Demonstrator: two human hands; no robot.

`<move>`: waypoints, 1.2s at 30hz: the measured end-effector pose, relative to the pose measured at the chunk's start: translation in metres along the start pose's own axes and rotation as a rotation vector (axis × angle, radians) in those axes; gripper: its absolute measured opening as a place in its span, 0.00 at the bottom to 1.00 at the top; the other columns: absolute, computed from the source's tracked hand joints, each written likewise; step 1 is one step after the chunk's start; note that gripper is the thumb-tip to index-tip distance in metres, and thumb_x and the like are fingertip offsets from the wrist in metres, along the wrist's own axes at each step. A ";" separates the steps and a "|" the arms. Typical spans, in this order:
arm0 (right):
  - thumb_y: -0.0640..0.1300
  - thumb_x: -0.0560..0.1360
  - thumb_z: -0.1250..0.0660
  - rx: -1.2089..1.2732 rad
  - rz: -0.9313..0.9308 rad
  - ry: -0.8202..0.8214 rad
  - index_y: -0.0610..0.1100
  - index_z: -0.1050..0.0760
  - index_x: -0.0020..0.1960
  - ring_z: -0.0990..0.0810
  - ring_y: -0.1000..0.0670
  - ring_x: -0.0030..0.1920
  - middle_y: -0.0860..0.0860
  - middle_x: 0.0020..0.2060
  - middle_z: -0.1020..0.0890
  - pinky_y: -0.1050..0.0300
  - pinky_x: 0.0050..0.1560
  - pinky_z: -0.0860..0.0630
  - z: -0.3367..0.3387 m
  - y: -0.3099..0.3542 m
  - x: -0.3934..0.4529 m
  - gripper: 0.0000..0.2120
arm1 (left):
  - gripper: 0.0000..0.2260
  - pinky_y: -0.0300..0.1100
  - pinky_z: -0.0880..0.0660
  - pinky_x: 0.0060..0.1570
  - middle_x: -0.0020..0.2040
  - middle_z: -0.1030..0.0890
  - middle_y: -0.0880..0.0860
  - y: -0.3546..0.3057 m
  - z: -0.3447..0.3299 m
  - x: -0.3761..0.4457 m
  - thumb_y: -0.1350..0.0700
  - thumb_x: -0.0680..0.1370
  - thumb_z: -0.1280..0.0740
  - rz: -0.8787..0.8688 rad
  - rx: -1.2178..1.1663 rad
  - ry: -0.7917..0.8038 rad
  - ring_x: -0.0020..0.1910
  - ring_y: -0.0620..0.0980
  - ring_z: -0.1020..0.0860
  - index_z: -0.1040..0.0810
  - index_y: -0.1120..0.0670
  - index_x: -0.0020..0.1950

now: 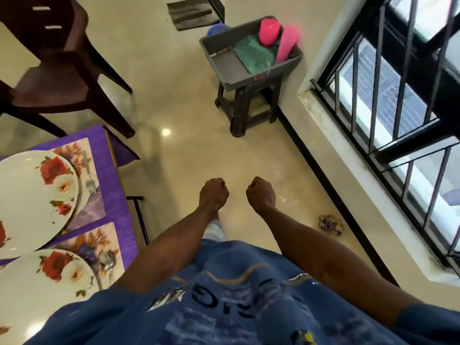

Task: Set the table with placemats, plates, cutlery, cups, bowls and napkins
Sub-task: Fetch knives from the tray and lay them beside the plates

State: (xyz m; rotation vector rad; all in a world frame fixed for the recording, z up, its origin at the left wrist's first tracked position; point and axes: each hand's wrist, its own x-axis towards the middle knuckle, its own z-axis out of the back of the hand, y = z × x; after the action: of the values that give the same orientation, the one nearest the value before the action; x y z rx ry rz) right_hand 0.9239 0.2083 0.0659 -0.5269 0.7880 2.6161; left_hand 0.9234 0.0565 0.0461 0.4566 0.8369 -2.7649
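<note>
"What are the hands doing?"

"Both arms reach forward over the floor. The left hand (214,192) is a fist with its fingers curled tight together. The right hand (260,194) is a fist too. Neither holds anything, and they are close but not touching."

"Where is the table stuff?"

"On the left, the table has a purple cloth (117,195). Two flowery placemats (82,150) lie on it, each with a plate (29,195) on top. A fork (88,175) lies beside the far plate and a spoon (108,263) beside the near one."

"And the cups?"

"Two pink cups (270,32) and a green cloth (254,57) sit in a grey bin (224,66) on a dark stool (246,108), well ahead by the window."
</note>
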 end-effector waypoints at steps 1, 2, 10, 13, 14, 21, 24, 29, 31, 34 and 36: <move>0.41 0.74 0.41 -0.001 -0.001 0.001 0.42 0.23 0.50 0.20 0.42 0.46 0.44 0.48 0.18 0.51 0.45 0.22 0.002 0.008 0.014 0.09 | 0.10 0.45 0.26 0.46 0.51 0.17 0.57 0.000 0.002 0.015 0.59 0.77 0.38 0.012 0.015 0.010 0.51 0.58 0.20 0.18 0.58 0.51; 0.41 0.74 0.41 0.000 -0.003 0.001 0.42 0.23 0.50 0.20 0.42 0.46 0.44 0.48 0.18 0.51 0.45 0.22 0.003 0.017 0.028 0.09 | 0.09 0.44 0.26 0.45 0.51 0.17 0.57 0.001 0.006 0.031 0.59 0.77 0.38 0.021 0.028 0.021 0.50 0.57 0.20 0.18 0.57 0.50; 0.42 0.76 0.39 0.075 -0.069 -0.046 0.41 0.24 0.51 0.22 0.43 0.48 0.44 0.49 0.19 0.55 0.43 0.27 0.017 0.122 0.141 0.08 | 0.10 0.49 0.24 0.50 0.52 0.18 0.58 0.000 0.093 0.194 0.59 0.77 0.38 -0.077 0.081 0.051 0.53 0.59 0.21 0.19 0.59 0.52; 0.42 0.76 0.38 0.135 -0.060 -0.081 0.41 0.23 0.51 0.23 0.44 0.45 0.44 0.48 0.19 0.56 0.42 0.29 0.017 0.178 0.183 0.07 | 0.10 0.48 0.24 0.49 0.51 0.18 0.57 0.001 0.132 0.257 0.59 0.77 0.39 -0.073 0.090 0.039 0.52 0.58 0.21 0.19 0.58 0.52; 0.42 0.77 0.38 0.139 -0.050 -0.079 0.42 0.23 0.50 0.23 0.45 0.43 0.44 0.48 0.19 0.56 0.41 0.30 0.017 0.194 0.194 0.07 | 0.10 0.47 0.24 0.48 0.51 0.18 0.57 0.002 0.142 0.274 0.59 0.77 0.39 -0.067 0.095 0.034 0.51 0.58 0.21 0.19 0.58 0.51; 0.41 0.77 0.38 0.216 -0.124 -0.097 0.41 0.21 0.50 0.20 0.44 0.47 0.44 0.47 0.18 0.55 0.44 0.27 0.022 0.266 0.288 0.08 | 0.09 0.47 0.23 0.46 0.50 0.18 0.56 0.003 0.175 0.380 0.59 0.76 0.38 -0.050 0.119 0.086 0.49 0.57 0.20 0.19 0.57 0.49; 0.39 0.76 0.38 0.299 -0.219 -0.098 0.40 0.21 0.49 0.19 0.44 0.48 0.44 0.47 0.17 0.56 0.43 0.28 0.024 0.286 0.349 0.08 | 0.09 0.45 0.24 0.46 0.51 0.17 0.56 -0.007 0.183 0.442 0.60 0.77 0.38 -0.064 0.136 0.103 0.49 0.57 0.20 0.19 0.58 0.51; 0.39 0.76 0.41 0.362 -0.273 -0.085 0.37 0.23 0.57 0.20 0.40 0.54 0.41 0.54 0.19 0.53 0.48 0.26 0.051 0.324 0.451 0.13 | 0.09 0.46 0.25 0.47 0.51 0.18 0.57 -0.043 0.206 0.545 0.60 0.78 0.38 -0.081 0.147 0.106 0.50 0.56 0.21 0.19 0.58 0.52; 0.38 0.76 0.41 0.377 -0.261 -0.105 0.38 0.24 0.48 0.21 0.41 0.47 0.39 0.49 0.18 0.55 0.42 0.28 0.067 0.341 0.485 0.08 | 0.09 0.46 0.25 0.46 0.50 0.18 0.57 -0.060 0.219 0.580 0.60 0.77 0.38 -0.098 0.154 0.114 0.49 0.56 0.21 0.19 0.58 0.51; 0.37 0.74 0.41 0.395 -0.266 -0.119 0.42 0.28 0.41 0.26 0.46 0.40 0.43 0.40 0.21 0.57 0.38 0.34 0.086 0.362 0.534 0.06 | 0.08 0.46 0.26 0.46 0.51 0.18 0.58 -0.086 0.233 0.640 0.60 0.77 0.38 -0.123 0.146 0.140 0.50 0.58 0.22 0.19 0.59 0.50; 0.36 0.75 0.41 0.416 -0.297 -0.110 0.43 0.31 0.37 0.27 0.47 0.39 0.49 0.35 0.25 0.59 0.35 0.36 0.089 0.365 0.558 0.08 | 0.09 0.46 0.26 0.47 0.52 0.18 0.59 -0.101 0.238 0.669 0.61 0.78 0.38 -0.105 0.098 0.141 0.52 0.59 0.22 0.19 0.60 0.52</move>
State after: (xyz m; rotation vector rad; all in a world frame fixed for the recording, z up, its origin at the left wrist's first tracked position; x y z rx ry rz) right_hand 0.2603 0.1015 0.0506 -0.3451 1.0883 2.1121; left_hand 0.2178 -0.0738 0.0478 0.6506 0.7789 -2.9079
